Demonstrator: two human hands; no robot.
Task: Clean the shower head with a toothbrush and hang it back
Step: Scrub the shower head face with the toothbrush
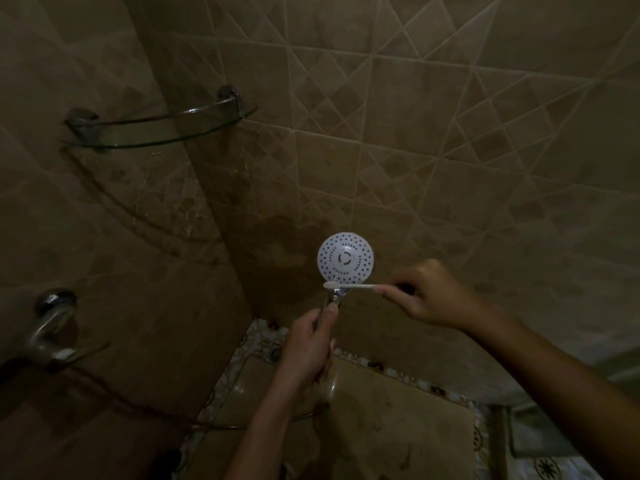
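Observation:
A round white shower head (pixel 345 258) with rings of small dark holes faces me in the middle of the view. Its chrome handle runs down into my left hand (pixel 310 344), which grips it with the thumb up near the neck. My right hand (pixel 431 294) holds a white toothbrush (pixel 349 286) by its handle. The brush lies level, its bristle end at the lower rim of the shower head, just above the chrome neck. A dark hose (pixel 145 407) trails low across the left wall.
A glass corner shelf (pixel 162 128) on metal brackets hangs at the upper left. A chrome tap fitting (pixel 52 327) sticks out of the left wall. Brown patterned tiles cover both walls. A floor drain (pixel 275 351) sits below my left hand.

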